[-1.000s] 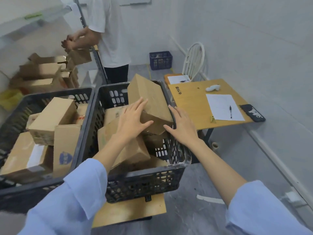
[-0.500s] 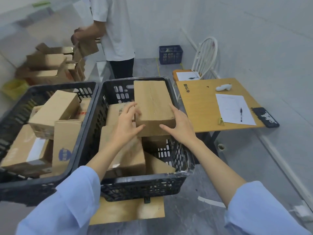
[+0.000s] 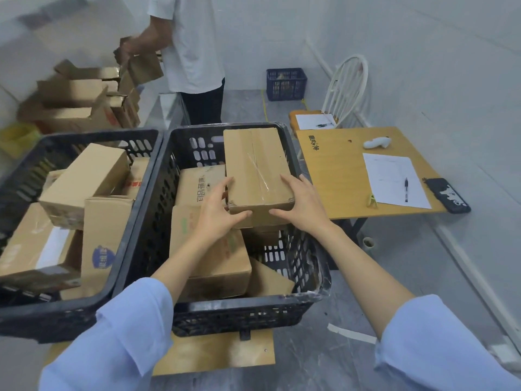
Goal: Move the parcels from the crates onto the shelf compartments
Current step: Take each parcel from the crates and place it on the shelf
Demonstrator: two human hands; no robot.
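Note:
Two black plastic crates stand side by side, the left crate (image 3: pixel 132 221) and the right crate (image 3: pixel 310 249), both holding several cardboard parcels. A taped brown parcel (image 3: pixel 253 162) lies level on top of the others at the far right of the right crate. My left hand (image 3: pixel 217 213) grips its near left corner, fingers along the side and thumb across the front face. My right hand (image 3: pixel 303 207) grips the near right corner the same way. No shelf is in view.
A person in a white shirt (image 3: pixel 191 46) stands behind the crates holding a carton, beside a pile of open cartons (image 3: pixel 81 100). A wooden table (image 3: pixel 338 179) with paper, pen and phone adjoins the right crate. Behind it stand a white chair (image 3: pixel 346 88) and a blue basket (image 3: pixel 286 83).
The taped parcel went from tilted to lying level between my hands. Both hands closed in on its near corners. The view has shifted slightly downward.

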